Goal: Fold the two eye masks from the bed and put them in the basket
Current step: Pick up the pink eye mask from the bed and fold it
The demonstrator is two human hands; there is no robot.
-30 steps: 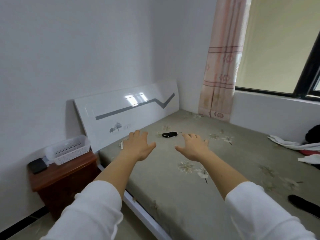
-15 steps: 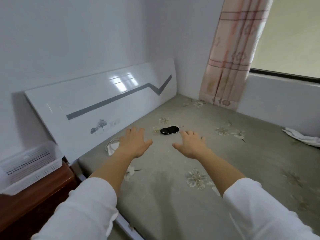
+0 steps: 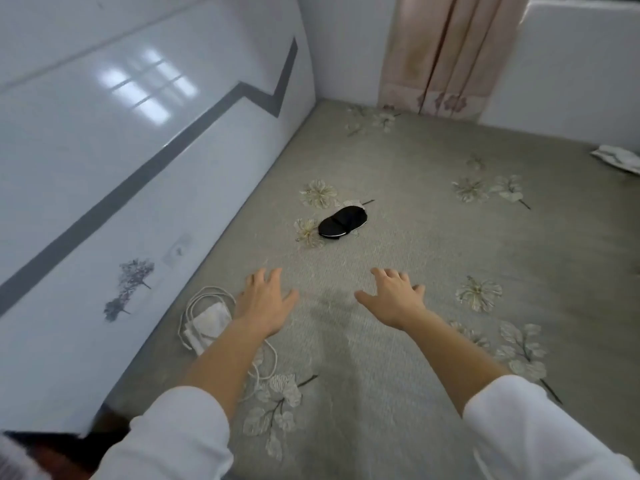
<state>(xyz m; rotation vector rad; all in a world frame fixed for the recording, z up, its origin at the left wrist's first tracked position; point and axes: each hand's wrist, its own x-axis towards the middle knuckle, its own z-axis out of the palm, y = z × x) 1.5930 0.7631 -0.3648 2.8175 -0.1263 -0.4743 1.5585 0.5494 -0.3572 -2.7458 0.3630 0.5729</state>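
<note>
A black eye mask (image 3: 343, 223) lies flat on the grey flowered bed (image 3: 433, 258), beyond both hands. A white eye mask with a looped white cord (image 3: 209, 322) lies near the headboard, just left of my left wrist. My left hand (image 3: 266, 301) hovers over the bed, fingers spread, holding nothing. My right hand (image 3: 393, 297) is stretched out alongside it, also spread and holding nothing. Both hands are well short of the black mask. The basket is out of the picture, apart from a blurred white corner (image 3: 15, 455) at the bottom left.
A glossy white headboard (image 3: 121, 168) with a grey zigzag stripe runs along the left. A pink curtain (image 3: 446, 57) hangs at the far corner. White cloth (image 3: 618, 157) lies at the bed's right edge. A dark wooden nightstand corner (image 3: 69, 452) shows bottom left.
I have leaned in over the bed and the view has tilted down. Both hands have moved forward toward the masks; the basket and nightstand have slid out of view at the left.
</note>
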